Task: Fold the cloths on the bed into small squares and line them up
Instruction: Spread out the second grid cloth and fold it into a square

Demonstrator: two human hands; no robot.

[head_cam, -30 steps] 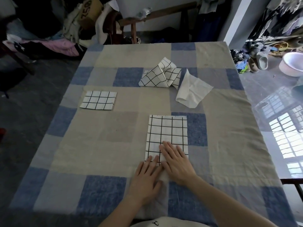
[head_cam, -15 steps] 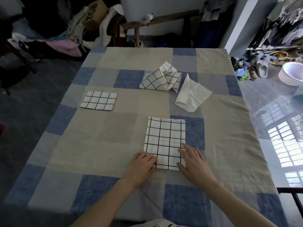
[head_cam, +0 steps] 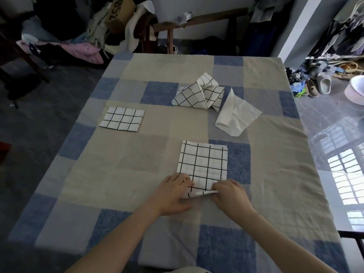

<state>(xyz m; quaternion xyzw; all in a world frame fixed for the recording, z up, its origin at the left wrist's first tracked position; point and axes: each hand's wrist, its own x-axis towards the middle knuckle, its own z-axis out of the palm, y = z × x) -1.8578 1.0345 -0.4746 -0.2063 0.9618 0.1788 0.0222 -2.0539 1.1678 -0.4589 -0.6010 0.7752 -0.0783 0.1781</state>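
Note:
A half-folded white cloth with a black grid (head_cam: 203, 163) lies flat in the middle of the bed (head_cam: 137, 154). My left hand (head_cam: 173, 194) pinches its near left corner and my right hand (head_cam: 229, 194) pinches its near right corner; the near edge is lifted and curls upward. A folded grid square (head_cam: 122, 119) lies at the left. Farther back sit a crumpled grid cloth (head_cam: 198, 93) and a loose plain white cloth (head_cam: 235, 117) beside it.
The bed wears a blue, grey and beige checked sheet. Clothes and a cardboard box (head_cam: 118, 12) pile up behind its far edge. On the glossy floor at the right stand shoes (head_cam: 321, 83) and a white basin (head_cam: 357, 91).
Both hands went from pressing flat on the cloth to its near corners, and now they pinch and lift the near edge.

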